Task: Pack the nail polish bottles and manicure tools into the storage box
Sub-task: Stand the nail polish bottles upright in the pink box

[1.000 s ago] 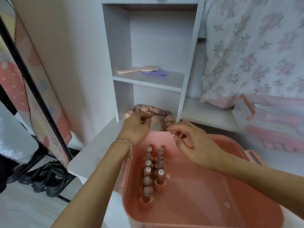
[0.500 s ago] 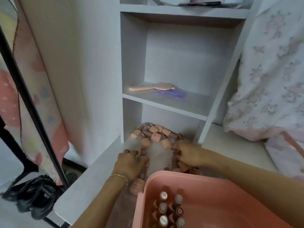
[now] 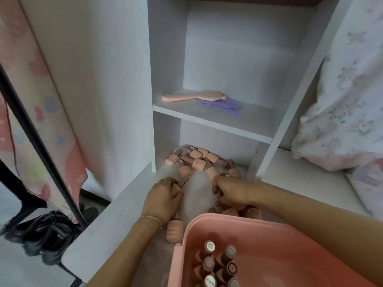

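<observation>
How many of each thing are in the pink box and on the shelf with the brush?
Bottles standing in the pink box, caps showing: 6
Pink brush: 1
Purple plastic item: 1
Total: 8

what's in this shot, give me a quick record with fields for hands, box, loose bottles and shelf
left hand: left hand fingers curled around a bottle on the white surface
right hand: right hand fingers curled among loose bottles, exact hold unclear
box: pink storage box at lower right, open, bottles standing upright in rows at its left side
loose bottles: pile of nail polish bottles lying on their sides in the lower cubby
shelf: pink hairbrush beside a purple comb on the shelf above
</observation>
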